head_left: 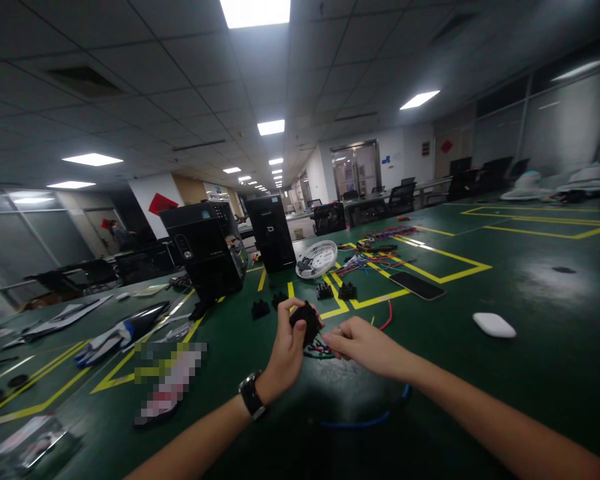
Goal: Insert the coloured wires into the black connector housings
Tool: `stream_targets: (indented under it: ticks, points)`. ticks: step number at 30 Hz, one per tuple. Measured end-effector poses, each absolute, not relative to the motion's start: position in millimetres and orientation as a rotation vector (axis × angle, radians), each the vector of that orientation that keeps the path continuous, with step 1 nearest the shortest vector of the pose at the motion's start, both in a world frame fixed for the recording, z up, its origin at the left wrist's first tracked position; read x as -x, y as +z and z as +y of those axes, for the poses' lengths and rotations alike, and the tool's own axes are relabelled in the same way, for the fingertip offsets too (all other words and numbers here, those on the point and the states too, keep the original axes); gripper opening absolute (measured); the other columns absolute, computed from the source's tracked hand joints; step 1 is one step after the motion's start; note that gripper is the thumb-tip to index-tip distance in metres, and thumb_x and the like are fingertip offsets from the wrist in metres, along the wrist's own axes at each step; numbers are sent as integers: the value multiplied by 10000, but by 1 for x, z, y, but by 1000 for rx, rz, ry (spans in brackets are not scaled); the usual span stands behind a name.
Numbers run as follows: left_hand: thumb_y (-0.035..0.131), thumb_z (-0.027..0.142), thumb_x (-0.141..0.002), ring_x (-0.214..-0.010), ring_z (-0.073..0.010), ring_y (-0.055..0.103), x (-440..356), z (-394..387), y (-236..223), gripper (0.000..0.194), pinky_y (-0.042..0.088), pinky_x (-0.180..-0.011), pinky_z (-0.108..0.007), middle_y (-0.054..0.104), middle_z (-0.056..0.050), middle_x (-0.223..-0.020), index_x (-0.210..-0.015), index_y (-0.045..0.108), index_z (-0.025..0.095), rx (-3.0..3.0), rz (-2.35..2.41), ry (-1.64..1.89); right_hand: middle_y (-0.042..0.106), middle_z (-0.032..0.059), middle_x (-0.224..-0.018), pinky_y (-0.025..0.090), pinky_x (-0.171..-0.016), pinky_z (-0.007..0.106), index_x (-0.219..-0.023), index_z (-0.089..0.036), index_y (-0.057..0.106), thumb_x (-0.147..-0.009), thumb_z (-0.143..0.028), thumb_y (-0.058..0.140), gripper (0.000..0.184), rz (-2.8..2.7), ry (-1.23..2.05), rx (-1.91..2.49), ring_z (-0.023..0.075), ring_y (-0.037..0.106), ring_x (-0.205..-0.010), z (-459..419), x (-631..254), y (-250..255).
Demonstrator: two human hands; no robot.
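Note:
My left hand [291, 337], with a dark watch [251, 395] on its wrist, is closed around a small black block-shaped part [306, 323]. Close on its right, my right hand [353, 339] has thumb and fingers pinched together against the part's side. What those fingertips hold is too small and blurred to name. Just below both hands lie several coloured wires [320, 350], partly hidden by the fingers. A blue wire [357, 423] curves on the table nearer to me, and a red wire [390, 317] lies beyond my right hand. Similar black parts [347, 291] stand beyond my hands.
The green table [480, 387] carries yellow tape lines. Two black computer towers [273, 233] stand at the back left, beside a white basket [317, 259]. Loose wires [360, 262], a phone [417, 285] and a white case [494, 325] lie rightward. Bags [125, 333] lie left.

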State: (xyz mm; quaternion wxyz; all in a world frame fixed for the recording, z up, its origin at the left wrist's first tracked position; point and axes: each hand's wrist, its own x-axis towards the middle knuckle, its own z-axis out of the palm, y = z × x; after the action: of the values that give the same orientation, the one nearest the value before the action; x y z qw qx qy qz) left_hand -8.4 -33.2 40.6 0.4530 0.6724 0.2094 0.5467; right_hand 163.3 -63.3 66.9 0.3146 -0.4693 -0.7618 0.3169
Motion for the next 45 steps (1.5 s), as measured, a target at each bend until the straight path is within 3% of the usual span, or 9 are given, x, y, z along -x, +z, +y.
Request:
stream_targets:
  ticks: [3,9,12,18,24,29,33,37,45]
  points:
    - [470,504,-890,-891,-160,617,2,-26,45,324,471,-849,-320,589,-30,-1003,-1088,357,273,-1517,480,1402,465,-38,-509,275,-484,225,-615,-161,589,-935,-365,430,411,-2030,756,1194,102,426,-490,-70,-164,80]
    - [298,461,-955,-663,-111,622,3,49,95,220,482,-671,-254,571,21,-804,-988,368,256,-987,561,1863,621,50,-654,344,-598,273,-695,-157,630,-971,-325,386,405,-2136,136,1421,156,547,-591,-62,-165,53]
    - [325,473,-941,-631,-126,635,12,96,93,246,463,-617,-246,616,4,-794,-1000,374,239,-1093,726,1705,648,97,-733,384,-661,302,-752,-147,669,-967,-302,400,377,-2306,18,1498,201,590,-692,-56,-165,39]
    - [362,418,-931,-701,-175,638,-3,141,29,278,464,-675,-277,653,-55,-739,-892,495,177,-1710,1231,1248,602,116,-1073,395,-844,383,-1042,-176,647,-910,-344,535,241,-2277,-140,1438,272,535,-1031,-69,-165,50]
    - [426,287,-907,-769,-185,608,-21,174,4,283,438,-704,-281,642,-81,-762,-700,559,146,-1810,1432,1062,650,39,-921,413,-662,289,-997,-216,661,-791,-560,611,404,-2761,233,968,214,601,-856,-91,-156,54]
    - [473,341,-915,-785,-158,596,-19,189,5,248,477,-743,-328,634,-62,-877,-895,608,134,-1955,1536,911,668,14,-875,315,-510,252,-981,-228,661,-844,-331,584,188,-2871,262,896,167,608,-721,-97,-150,46]
    - [486,353,-891,-955,-225,579,-24,187,17,243,444,-857,-359,644,-107,-981,-976,633,179,-2193,1468,841,667,38,-813,281,-485,252,-877,-190,647,-805,-266,548,144,-2800,310,1014,169,588,-653,-98,-149,45]
    - [632,391,-775,-1081,-263,538,-35,178,20,332,388,-964,-381,626,-110,-1098,-1033,628,183,-2428,1289,727,656,51,-766,275,-513,260,-939,-185,601,-818,-270,502,178,-2573,324,1271,177,573,-634,-94,-147,46]
    - [747,256,-615,-1037,-259,532,-43,157,20,485,412,-949,-383,571,-110,-1092,-1065,609,139,-2606,1075,738,615,27,-711,271,-556,249,-943,-188,565,-877,-257,473,133,-2100,231,1457,149,542,-614,-68,-169,58]
